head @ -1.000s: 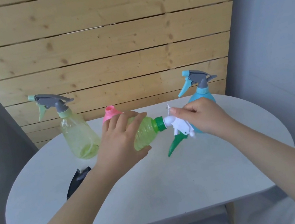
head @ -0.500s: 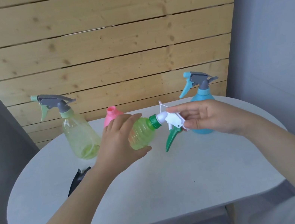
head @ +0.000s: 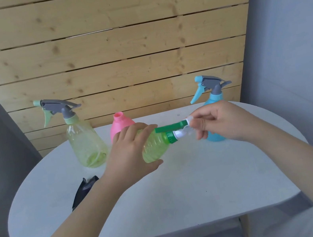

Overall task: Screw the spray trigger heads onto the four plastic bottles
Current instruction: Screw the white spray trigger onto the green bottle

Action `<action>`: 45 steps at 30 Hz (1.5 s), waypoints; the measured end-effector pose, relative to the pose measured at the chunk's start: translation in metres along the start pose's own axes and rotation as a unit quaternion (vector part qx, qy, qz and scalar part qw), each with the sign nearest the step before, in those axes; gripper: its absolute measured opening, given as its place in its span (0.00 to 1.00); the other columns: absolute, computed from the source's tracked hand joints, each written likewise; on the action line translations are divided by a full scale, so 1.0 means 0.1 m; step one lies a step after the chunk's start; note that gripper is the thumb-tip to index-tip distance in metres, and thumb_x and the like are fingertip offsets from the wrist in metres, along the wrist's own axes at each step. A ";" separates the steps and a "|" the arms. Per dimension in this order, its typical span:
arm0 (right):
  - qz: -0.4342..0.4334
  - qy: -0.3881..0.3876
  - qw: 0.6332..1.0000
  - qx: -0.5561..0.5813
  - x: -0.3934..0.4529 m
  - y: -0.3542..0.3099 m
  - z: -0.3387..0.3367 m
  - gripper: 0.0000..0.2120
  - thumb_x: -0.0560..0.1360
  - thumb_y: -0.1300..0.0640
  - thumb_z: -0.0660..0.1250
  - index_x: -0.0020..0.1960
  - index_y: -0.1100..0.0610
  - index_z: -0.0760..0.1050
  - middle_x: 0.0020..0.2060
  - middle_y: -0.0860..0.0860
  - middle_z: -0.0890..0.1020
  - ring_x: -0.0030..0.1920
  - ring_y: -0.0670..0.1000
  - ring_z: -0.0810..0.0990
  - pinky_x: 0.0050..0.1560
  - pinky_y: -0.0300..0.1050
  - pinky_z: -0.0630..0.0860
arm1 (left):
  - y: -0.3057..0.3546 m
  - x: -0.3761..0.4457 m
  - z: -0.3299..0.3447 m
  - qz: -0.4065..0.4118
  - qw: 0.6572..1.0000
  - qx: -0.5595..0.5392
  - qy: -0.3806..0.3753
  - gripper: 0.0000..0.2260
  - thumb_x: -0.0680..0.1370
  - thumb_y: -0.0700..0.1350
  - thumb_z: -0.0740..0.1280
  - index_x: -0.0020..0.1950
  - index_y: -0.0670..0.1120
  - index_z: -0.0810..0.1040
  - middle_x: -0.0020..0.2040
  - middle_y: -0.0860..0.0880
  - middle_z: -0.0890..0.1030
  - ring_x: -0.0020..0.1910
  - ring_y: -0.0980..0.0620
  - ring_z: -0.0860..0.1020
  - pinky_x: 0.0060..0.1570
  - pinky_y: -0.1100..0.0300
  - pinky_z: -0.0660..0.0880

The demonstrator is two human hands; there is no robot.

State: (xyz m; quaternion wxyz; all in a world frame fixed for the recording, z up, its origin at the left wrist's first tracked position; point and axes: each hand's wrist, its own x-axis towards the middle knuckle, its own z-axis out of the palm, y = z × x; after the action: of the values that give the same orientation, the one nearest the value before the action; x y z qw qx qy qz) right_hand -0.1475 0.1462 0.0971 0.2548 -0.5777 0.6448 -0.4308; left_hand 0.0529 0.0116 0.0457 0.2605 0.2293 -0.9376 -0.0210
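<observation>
My left hand (head: 130,154) grips a ribbed yellow-green bottle (head: 154,147), held on its side above the table with its neck pointing right. My right hand (head: 218,122) pinches the white and green trigger head (head: 176,130) that sits on the bottle's green collar; its green lever points left over the bottle. A pale yellow bottle (head: 85,145) with a grey and mint head stands at the back left. Behind my right hand stands a blue bottle (head: 217,136) with its head on. A pink bottle (head: 120,124) stands open-necked behind my left hand.
A black trigger head (head: 84,188) lies on the white oval table (head: 186,196) beside my left forearm. A wooden slat wall (head: 118,51) rises right behind the table, with grey walls at both sides.
My right hand has turned the trigger head on the neck: its green lever pointed down before and now points left over the bottle. The bottle has stayed in my left hand.
</observation>
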 end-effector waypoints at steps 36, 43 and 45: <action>0.028 0.029 0.995 -0.086 0.07 0.15 0.12 0.13 0.77 0.46 0.57 0.38 0.51 0.72 0.31 0.49 0.75 0.27 0.45 0.69 0.31 0.36 0.67 | -0.06 0.00 -0.11 -0.007 0.999 -0.033 0.029 0.37 0.59 0.52 0.79 0.66 0.48 0.72 0.59 0.47 0.75 0.59 0.44 0.73 0.59 0.50 0.66; 0.021 0.066 0.988 -0.137 0.03 0.16 0.19 0.16 0.76 0.43 0.57 0.34 0.49 0.71 0.28 0.44 0.74 0.30 0.42 0.72 0.34 0.35 0.67 | -0.02 0.01 -0.14 0.004 0.998 0.027 0.050 0.37 0.58 0.50 0.80 0.65 0.46 0.73 0.59 0.43 0.76 0.57 0.39 0.74 0.56 0.48 0.68; 0.020 0.094 0.982 -0.166 0.04 0.16 0.20 0.21 0.75 0.42 0.59 0.30 0.54 0.74 0.24 0.46 0.72 0.27 0.44 0.68 0.29 0.34 0.63 | 0.00 0.03 -0.15 0.022 0.997 0.055 0.057 0.36 0.58 0.50 0.80 0.64 0.45 0.74 0.58 0.43 0.77 0.55 0.38 0.75 0.56 0.47 0.70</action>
State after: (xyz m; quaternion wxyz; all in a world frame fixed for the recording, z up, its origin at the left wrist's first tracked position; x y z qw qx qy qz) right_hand -0.1406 0.1365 0.0744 0.1025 -0.5560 0.7396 -0.3651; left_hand 0.0583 0.0117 0.0604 0.3011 0.2232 -0.9258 0.0495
